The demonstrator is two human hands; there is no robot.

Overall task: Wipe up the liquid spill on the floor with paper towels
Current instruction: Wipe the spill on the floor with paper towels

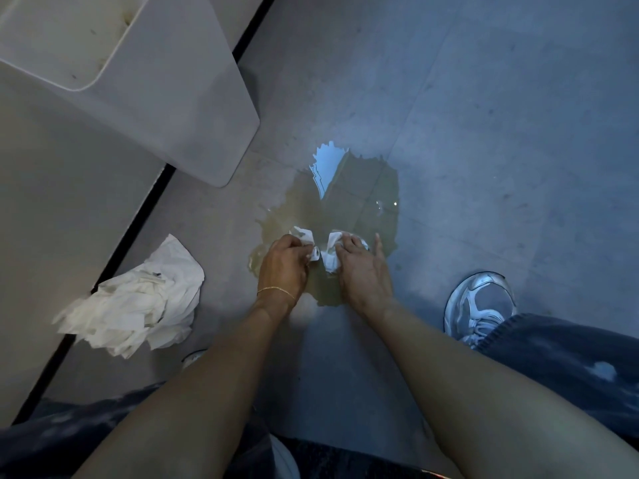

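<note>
A yellowish puddle (359, 198) spreads over the grey floor in the middle of the view. At its near edge lies a crumpled white paper towel (326, 252). My left hand (285, 262) grips the towel's left end with curled fingers. My right hand (363, 266) holds the towel's right part down on the wet floor, fingers bent over it and thumb stretched out to the right. Part of the towel is hidden under both hands.
A heap of used white paper towels (138, 305) lies on the floor to the left. A white bin (166, 98) stands at upper left beside a light wall with a dark base strip (138, 223). My sneaker (480, 305) is planted at right.
</note>
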